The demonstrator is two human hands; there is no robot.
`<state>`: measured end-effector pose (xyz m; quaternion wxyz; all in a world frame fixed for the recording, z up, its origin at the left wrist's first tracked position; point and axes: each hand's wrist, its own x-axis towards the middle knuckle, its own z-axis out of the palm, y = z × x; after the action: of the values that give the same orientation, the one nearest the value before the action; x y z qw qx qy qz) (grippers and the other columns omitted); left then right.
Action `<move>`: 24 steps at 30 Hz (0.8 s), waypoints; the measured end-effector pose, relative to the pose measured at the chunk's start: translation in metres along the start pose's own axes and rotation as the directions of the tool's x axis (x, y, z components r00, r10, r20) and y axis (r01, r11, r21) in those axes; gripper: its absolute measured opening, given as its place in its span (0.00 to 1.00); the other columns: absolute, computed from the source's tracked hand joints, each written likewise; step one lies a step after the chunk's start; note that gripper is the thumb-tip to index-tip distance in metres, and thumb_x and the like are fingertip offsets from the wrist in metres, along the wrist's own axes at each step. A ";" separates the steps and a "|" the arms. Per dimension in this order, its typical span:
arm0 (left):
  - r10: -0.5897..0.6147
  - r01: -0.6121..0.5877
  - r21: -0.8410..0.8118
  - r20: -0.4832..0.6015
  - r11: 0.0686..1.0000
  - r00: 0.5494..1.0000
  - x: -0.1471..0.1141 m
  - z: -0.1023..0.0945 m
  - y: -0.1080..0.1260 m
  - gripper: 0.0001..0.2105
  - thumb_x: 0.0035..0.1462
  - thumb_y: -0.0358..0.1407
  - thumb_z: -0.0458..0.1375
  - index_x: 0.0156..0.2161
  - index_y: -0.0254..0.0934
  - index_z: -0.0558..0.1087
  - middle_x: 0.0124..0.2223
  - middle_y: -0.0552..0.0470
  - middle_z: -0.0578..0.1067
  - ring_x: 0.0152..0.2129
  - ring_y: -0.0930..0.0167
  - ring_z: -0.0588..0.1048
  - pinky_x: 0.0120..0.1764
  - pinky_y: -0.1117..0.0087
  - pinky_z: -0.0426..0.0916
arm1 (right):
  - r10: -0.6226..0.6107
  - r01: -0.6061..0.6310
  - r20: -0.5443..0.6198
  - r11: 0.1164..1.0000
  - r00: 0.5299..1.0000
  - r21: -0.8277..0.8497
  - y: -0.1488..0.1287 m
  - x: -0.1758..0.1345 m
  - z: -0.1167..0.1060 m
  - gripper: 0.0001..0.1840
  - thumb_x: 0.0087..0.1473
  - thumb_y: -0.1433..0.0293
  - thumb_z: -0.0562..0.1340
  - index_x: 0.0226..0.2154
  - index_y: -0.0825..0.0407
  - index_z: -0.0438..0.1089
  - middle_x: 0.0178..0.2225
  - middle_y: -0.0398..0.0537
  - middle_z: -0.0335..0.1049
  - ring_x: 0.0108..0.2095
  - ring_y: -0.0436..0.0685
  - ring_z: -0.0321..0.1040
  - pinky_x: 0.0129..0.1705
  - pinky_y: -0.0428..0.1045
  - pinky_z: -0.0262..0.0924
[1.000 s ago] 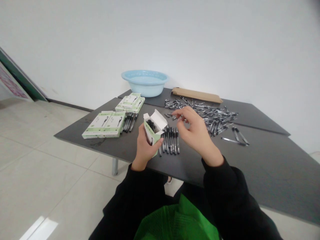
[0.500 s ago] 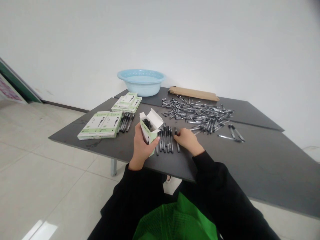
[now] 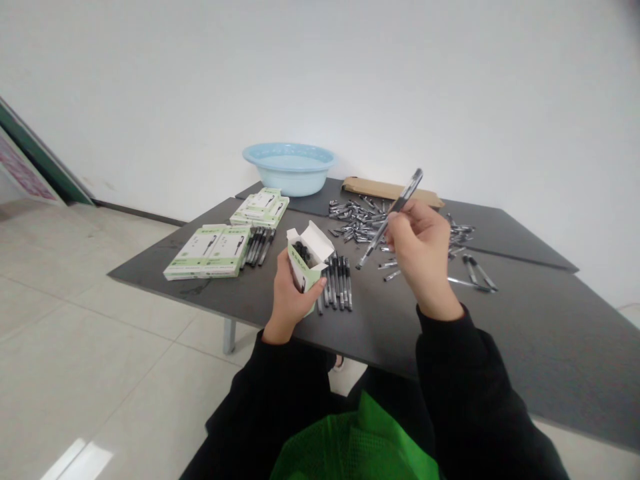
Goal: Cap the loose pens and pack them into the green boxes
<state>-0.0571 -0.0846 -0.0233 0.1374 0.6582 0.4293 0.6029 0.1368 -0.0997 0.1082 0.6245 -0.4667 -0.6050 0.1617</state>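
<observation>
a person in black sleeves (image 3: 265, 400) and a green garment (image 3: 355, 450) (mesh, bottom centre of the frame) works at a dark table (image 3: 510, 333). the left hand (image 3: 289, 303), near the middle, grips an open box (image 3: 301, 272), tilted, its white flap raised and dark pen ends showing inside. a row of pens (image 3: 343, 287) lies just right of it on the tabletop. right of centre, the right hand (image 3: 425, 250) pinches a single pen (image 3: 376, 241) between thumb and fingers, slanting, above the table. three loose pens (image 3: 481, 273) lie to the right of that hand. at centre left, green-and-white boxes (image 3: 207, 250) lie beside a small group of pens (image 3: 259, 247), with a second stack (image 3: 263, 207) behind. farther back, a heap of pens (image 3: 357, 220) spreads partly behind the right hand, before a brown package (image 3: 367, 187). a pale blue basin (image 3: 290, 177) stands at upper centre, near a white wall (image 3: 400, 80).
</observation>
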 end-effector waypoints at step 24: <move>0.010 -0.010 -0.062 0.006 0.998 1.000 0.000 0.000 0.000 0.34 0.50 0.44 0.65 0.59 0.36 0.58 0.54 0.41 0.70 0.52 0.57 0.71 0.54 0.57 0.66 | -0.130 0.278 0.550 0.941 0.825 -0.194 -0.012 -0.007 0.044 0.08 0.51 0.71 0.59 0.36 0.52 0.68 0.29 0.42 0.67 0.27 0.51 0.60 0.31 0.47 0.52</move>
<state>-0.0569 -0.0845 -0.0237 0.1561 0.6577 0.4067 0.6146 0.0909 -0.0944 0.1061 0.3789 -0.4153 -0.8163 0.1329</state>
